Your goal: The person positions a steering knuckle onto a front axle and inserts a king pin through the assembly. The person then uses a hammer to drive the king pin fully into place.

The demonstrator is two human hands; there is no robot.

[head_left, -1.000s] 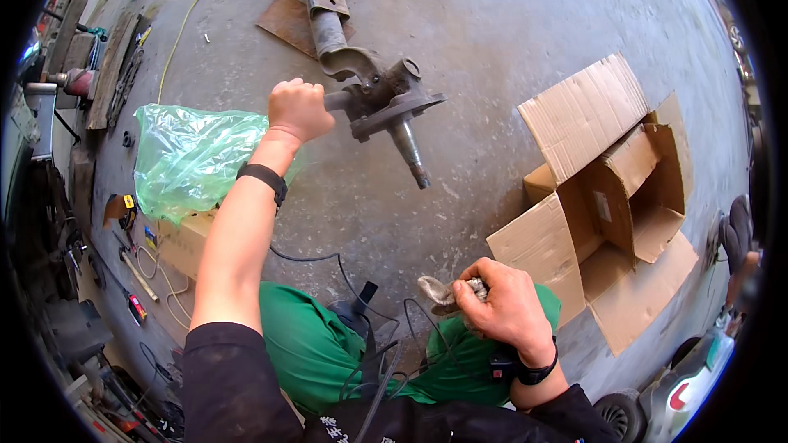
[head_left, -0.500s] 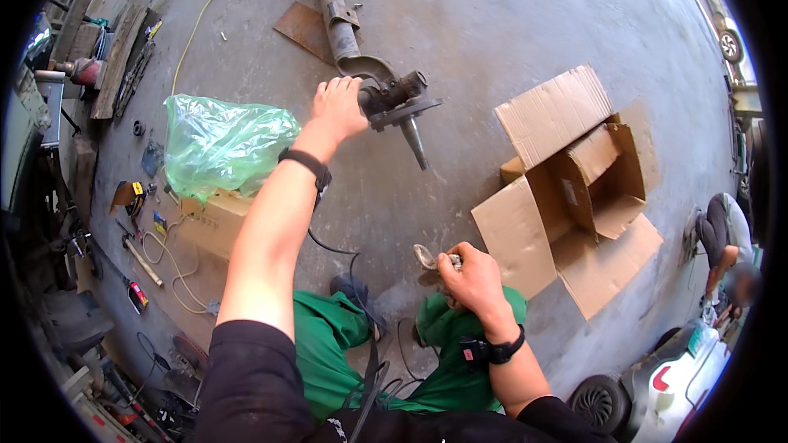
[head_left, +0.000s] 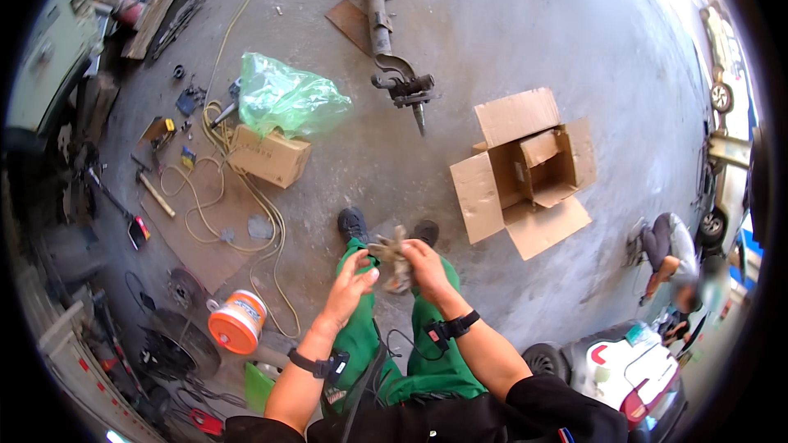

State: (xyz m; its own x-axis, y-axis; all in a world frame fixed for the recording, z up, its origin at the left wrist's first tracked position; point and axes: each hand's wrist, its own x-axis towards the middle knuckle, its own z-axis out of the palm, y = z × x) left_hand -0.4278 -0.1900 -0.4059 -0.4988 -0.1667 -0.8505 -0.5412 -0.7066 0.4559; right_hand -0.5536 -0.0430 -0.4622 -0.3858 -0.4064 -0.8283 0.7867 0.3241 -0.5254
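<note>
Blur obscures the outline of the soiled work gloves (head_left: pixel 391 260), located between both hands. The right hand (head_left: pixel 427 269) grips them, fingers closed; the left hand (head_left: pixel 348 289) is half-open, contact unclear.

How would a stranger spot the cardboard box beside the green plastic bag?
Left of the long metal shaft lies the green plastic bag. Just below it in the picture sits the cardboard box. Unlike the other box, whose flaps are spread, this one shows none open.

Gloves (head_left: pixel 399 269) between the hands (head_left: pixel 428 272) — bucket (head_left: pixel 235 325) at left, carton (head_left: pixel 474 198) at right, shaft (head_left: pixel 377 4) ahead, bag (head_left: pixel 287 97) beyond box (head_left: pixel 268 157)
</note>
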